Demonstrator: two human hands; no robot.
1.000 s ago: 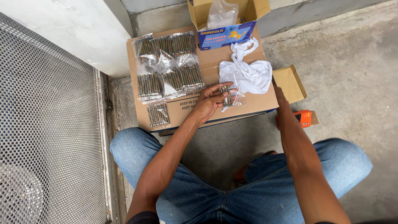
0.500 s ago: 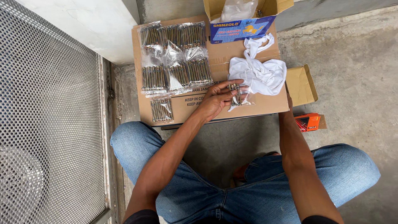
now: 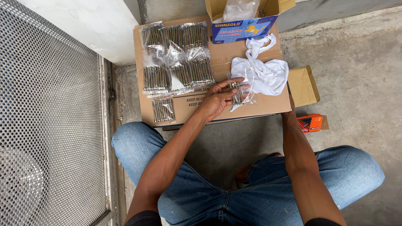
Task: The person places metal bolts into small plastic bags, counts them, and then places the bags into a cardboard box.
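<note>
Screws in a small clear bag point(image 3: 238, 93) sit slightly higher than half a second ago, pinched by the left hand point(image 3: 218, 98) over the flat carton's point(image 3: 217, 54) near edge; the right hand is hidden behind that carton, grip unknowable.

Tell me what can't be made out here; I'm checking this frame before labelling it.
Head view, the only one:
- Right hand: hidden behind the cardboard box edge and white plastic bag; its grip cannot be told.
- Small clear bag of screws in the left hand: count too small to tell.
- Open carton at the top: cut off by the frame edge, contents hidden by clear plastic.
</note>
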